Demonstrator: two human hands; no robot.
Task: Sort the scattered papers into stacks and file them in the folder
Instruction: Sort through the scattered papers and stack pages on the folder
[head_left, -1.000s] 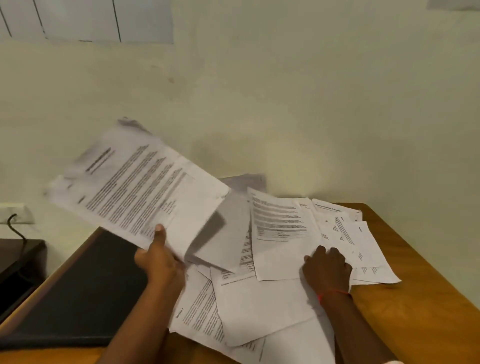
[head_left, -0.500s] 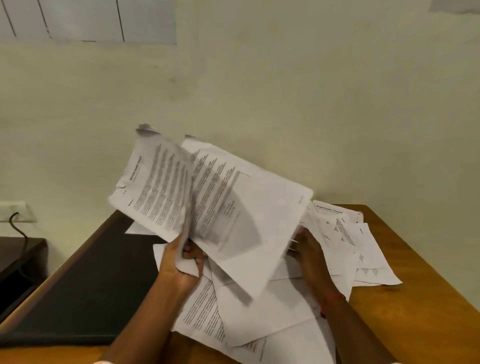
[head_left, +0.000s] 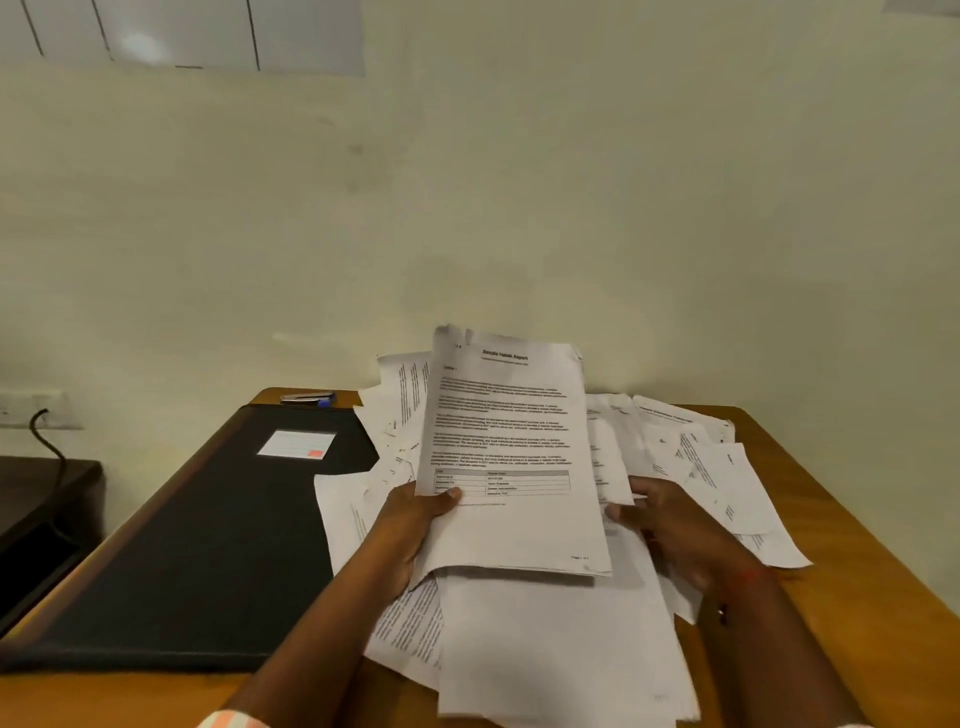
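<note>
Nearest on the counter (head_left: 857, 571), loose papers (head_left: 561, 639) lie heaped. Over them the left hand (head_left: 410, 525) grips a sheaf (head_left: 509, 447) by its left edge; the right hand (head_left: 675, 525) is blurred at the right edge, hold unclear. Leftward lies the closed folder (head_left: 197, 545), stapler (head_left: 309, 398) beyond.

Wooden worktop (head_left: 857, 597) against the wall: black folder (head_left: 208, 545) with a white label (head_left: 296, 444) flat on the left, small stapler (head_left: 309, 399) just behind it at the far edge, loose printed papers (head_left: 727, 467) sprawled centre-to-right, overlapping the folder's right edge.
</note>
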